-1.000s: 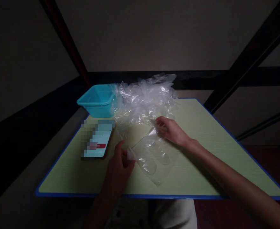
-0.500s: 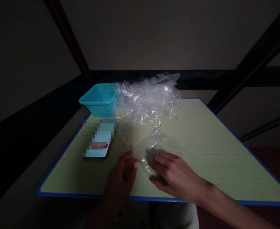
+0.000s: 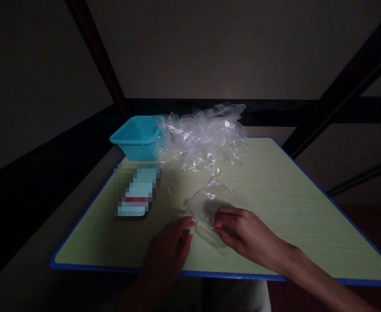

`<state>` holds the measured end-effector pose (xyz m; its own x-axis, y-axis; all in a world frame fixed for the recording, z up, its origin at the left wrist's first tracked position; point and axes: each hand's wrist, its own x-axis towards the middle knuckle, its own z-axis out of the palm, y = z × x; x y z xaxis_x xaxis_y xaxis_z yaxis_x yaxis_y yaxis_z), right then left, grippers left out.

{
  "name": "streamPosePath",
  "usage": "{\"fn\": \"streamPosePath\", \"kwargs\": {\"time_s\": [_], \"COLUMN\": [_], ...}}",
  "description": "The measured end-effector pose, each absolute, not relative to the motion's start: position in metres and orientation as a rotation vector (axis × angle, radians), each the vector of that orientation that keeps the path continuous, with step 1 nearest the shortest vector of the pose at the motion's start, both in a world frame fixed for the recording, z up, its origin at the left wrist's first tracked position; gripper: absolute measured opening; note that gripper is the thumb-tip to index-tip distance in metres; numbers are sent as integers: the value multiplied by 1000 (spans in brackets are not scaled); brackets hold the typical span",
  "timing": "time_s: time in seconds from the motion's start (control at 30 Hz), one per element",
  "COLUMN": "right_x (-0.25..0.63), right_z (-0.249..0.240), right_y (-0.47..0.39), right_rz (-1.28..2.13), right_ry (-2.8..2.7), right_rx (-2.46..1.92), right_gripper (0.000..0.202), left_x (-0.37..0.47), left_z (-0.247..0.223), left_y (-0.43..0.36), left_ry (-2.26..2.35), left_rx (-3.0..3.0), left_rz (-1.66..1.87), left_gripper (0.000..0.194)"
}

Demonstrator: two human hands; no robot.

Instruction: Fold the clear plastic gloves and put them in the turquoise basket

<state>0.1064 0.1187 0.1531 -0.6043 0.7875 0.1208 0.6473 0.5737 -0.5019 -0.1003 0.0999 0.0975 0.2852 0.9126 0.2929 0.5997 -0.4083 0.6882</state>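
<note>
Fingers point(image 3: 231, 220) touching plastic point(image 3: 206, 199) (clear), phone point(image 3: 140, 186) nearby

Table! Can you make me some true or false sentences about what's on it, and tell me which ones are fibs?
1. The tub is blue. True.
2. The phone is right of the pile. False: the phone is left of the pile.
3. The right hand is at the near, clear glove. True.
4. The left hand is inside the tub. False: the left hand is beside the glove.
5. The table has a blue edge. True.
</note>
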Motion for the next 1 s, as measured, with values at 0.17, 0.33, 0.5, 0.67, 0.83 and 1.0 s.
{"fn": "streamPosePath", "kwargs": {"time_s": [0.17,0.33,0.5,0.67,0.83,1.0], "right_x": [116,117,110,103,99,97], "right_z": [162,168,174,181,186,188], "right_y": [120,125,133,145,155,159], "right_rz": [579,525,490,494,492,456], "right_ry": [-2363,-2273,-2214,-2203,-2256,-2362], "right_rx": [-1222,-1286,-1280,-1257,-1272,-1252], "right_gripper": [22,26,24,22,21,22], "left_x": [-100,-103,-107,-109,-111,-108], "left_z": [103,109,110,113,116,118], "left_y": [99,98,97,97,95,92], "left_ry": [1327,1293,1237,1166,1104,1127], "left_rx": [2311,2483,2575,2648,2679,2616], "left_rz": [939,897,869,876,1000,1129], "left_gripper": [22,23,23,22,23,23]}}
